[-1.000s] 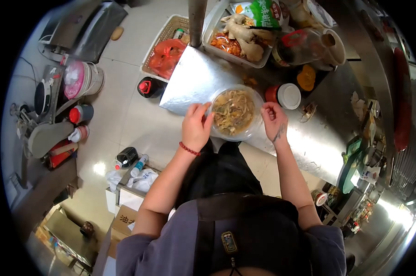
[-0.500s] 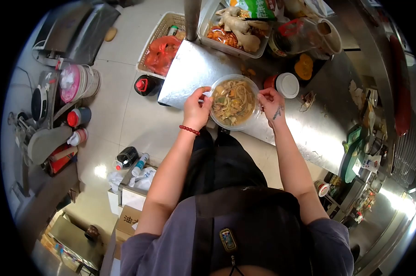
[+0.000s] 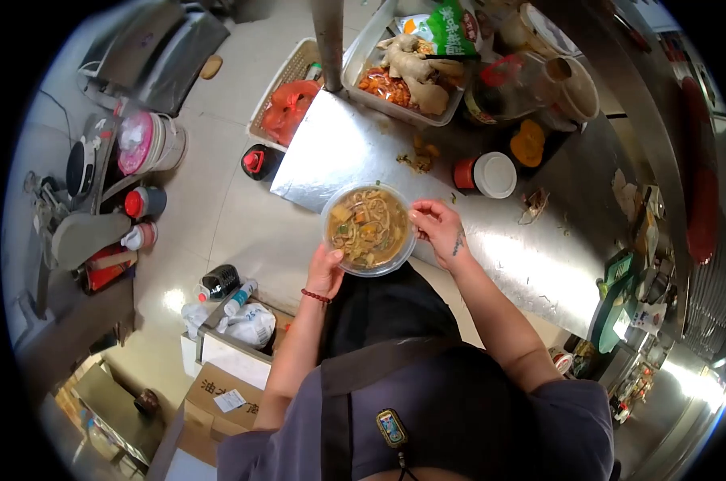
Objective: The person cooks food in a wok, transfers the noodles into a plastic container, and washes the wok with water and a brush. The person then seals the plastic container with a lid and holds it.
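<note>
A round clear plastic bowl [image 3: 369, 229] of noodles or shredded food in brown broth is held between my hands, just off the near edge of the steel table [image 3: 363, 144]. My left hand [image 3: 326, 271], with a red bead bracelet at the wrist, grips the bowl's lower left side, its fingers partly hidden below. With fingers pinched together, my right hand [image 3: 437, 228] holds the right rim. Food scraps [image 3: 420, 155] lie on the steel beyond the bowl, and a red jar with a white lid [image 3: 494, 175] stands to their right.
A tray [image 3: 447, 118] with ginger and a green packet stands at the back, beside a metal post [image 3: 328, 44]. Left of it are a basket [image 3: 260, 120] with a red bag and a dark red-capped bottle [image 3: 259, 162]. Cardboard boxes [image 3: 219, 397] stand at the lower left.
The bowl has moved left and toward my body, away from the table. My left hand has shifted from the upper left rim to the lower left side. My right hand has followed along.
</note>
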A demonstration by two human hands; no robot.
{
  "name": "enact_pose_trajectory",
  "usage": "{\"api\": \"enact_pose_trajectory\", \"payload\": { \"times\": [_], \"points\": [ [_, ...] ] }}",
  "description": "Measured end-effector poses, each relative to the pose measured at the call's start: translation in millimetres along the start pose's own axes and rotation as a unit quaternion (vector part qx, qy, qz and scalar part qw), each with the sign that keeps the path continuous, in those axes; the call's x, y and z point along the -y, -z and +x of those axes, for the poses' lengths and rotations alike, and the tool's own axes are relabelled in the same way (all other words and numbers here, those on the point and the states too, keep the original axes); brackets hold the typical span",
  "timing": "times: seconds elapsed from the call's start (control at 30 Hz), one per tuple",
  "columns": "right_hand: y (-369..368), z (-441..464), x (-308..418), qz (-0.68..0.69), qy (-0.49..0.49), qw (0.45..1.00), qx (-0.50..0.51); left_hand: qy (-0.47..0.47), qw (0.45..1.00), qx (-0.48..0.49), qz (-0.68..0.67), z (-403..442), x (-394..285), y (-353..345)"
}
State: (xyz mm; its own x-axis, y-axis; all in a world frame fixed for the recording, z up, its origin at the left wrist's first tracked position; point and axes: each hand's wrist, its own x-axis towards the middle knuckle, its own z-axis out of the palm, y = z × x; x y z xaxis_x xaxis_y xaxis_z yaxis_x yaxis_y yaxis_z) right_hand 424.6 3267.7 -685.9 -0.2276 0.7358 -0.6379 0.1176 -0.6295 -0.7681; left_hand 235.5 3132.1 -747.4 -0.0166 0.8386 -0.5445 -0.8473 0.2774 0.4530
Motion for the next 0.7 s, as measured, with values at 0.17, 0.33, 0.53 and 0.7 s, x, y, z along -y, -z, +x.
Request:
{"api": "enact_pose_trajectory", "payload": {
  "times": [0.17,0.33,0.53,0.7],
  "points": [
    [-11,-19,1,0.105,-0.122,0.958,0.237,0.024,0.998,-0.002,-0.054,-28,-19,0],
    [-76,-26,9,0.056,-0.068,0.952,0.294,-0.004,0.999,-0.005,-0.046,-67,-73,11],
    [-209,-21,47,-0.01,-0.188,0.95,0.251,-0.009,0.998,0.059,-0.032,-100,-208,84],
    [-355,14,57,0.102,-0.128,0.924,0.346,0.061,0.991,0.111,0.054,-71,-390,161]
  ]
}}
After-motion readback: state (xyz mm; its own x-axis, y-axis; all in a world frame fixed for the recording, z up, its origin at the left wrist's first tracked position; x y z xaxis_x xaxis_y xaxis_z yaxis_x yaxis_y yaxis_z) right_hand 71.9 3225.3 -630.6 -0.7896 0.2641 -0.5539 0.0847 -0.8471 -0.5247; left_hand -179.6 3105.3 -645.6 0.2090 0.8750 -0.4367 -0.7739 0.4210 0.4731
